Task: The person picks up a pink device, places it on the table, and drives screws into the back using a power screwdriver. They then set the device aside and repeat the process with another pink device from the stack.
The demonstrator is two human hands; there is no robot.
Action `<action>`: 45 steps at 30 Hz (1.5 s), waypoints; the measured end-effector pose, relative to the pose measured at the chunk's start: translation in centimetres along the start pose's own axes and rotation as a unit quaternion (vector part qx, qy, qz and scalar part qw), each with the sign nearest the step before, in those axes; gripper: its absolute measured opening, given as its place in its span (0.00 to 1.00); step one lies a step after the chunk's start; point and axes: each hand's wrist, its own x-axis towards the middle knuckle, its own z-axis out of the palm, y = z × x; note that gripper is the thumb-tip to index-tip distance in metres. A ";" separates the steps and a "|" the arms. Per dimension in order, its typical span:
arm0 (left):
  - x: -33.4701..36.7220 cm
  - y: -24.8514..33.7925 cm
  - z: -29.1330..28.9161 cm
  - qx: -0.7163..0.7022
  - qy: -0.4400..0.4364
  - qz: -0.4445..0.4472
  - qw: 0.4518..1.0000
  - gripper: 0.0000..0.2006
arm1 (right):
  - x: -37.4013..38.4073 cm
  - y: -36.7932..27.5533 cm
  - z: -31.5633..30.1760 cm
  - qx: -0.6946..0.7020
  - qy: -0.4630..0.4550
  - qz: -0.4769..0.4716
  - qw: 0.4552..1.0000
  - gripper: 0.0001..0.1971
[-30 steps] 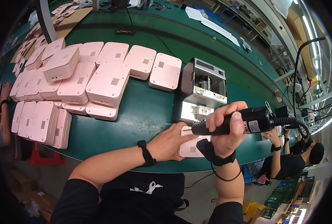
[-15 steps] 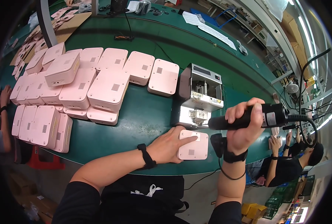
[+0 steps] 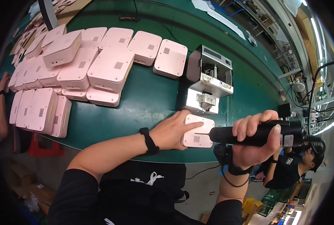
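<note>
A small pale pink plastic box [image 3: 205, 141], with screw holes at its corners and a slotted vent, lies on the green work table near its front edge. My left hand [image 3: 170, 132] grips its left side, with the index finger stretched across the top face. In my right hand [image 3: 251, 152] is a corded black electric screwdriver [image 3: 222, 135], held nearly level. Its thin bit reaches left over the top of the box, close to my left fingertip; whether the tip touches cannot be made out.
A screw feeder [image 3: 192, 77] with a metal front stands just behind the box. Stacked pink boxes [image 3: 108, 71] cover the table's left side. A power cord [image 3: 317, 140] trails from the screwdriver. Another person [image 3: 288, 167] is at the right; a co-worker's arm [image 3: 2, 99] shows at far left.
The screwdriver has swung lower, its bit now over the box. A white patch seen under my left index finger no longer shows. The view has tipped downward.
</note>
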 end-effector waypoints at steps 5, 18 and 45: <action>-0.1 -0.3 0.2 0.005 -0.001 -0.004 1.000 0.43 | 1.7 1.8 -0.7 -0.037 0.028 -0.056 0.997 0.15; -0.4 0.0 0.3 -0.006 0.009 -0.004 1.000 0.44 | 3.1 2.8 -2.0 -0.065 0.052 0.015 0.996 0.14; -0.2 -0.7 0.9 -0.015 0.051 0.030 0.998 0.41 | -4.5 2.2 0.9 -0.080 -0.054 0.032 0.995 0.22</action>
